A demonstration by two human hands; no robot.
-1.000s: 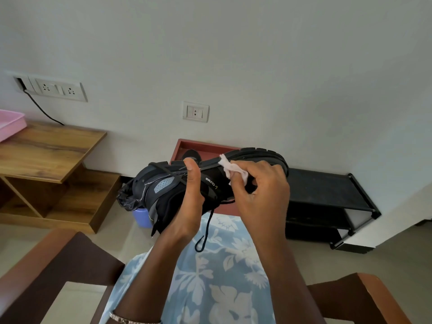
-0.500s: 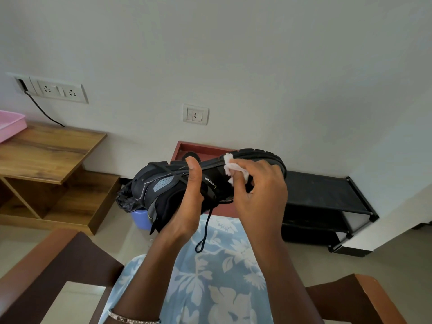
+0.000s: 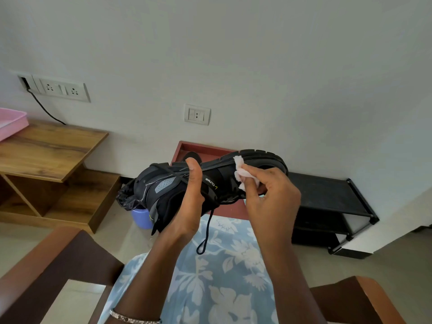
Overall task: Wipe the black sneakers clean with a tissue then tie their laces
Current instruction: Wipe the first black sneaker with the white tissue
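Before a black rack (image 3: 327,195), left hand (image 3: 187,206) grips sneaker (image 3: 219,178); right hand (image 3: 273,202) pinches tissue (image 3: 240,170).

Soft, even light is filling the shot; the wide lens is bending everything far from the right hand (image 3: 273,202).

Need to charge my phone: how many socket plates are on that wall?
2: a long socket plate at left above the wooden table, and a small socket plate at centre above the red tray. Others may be off-frame.
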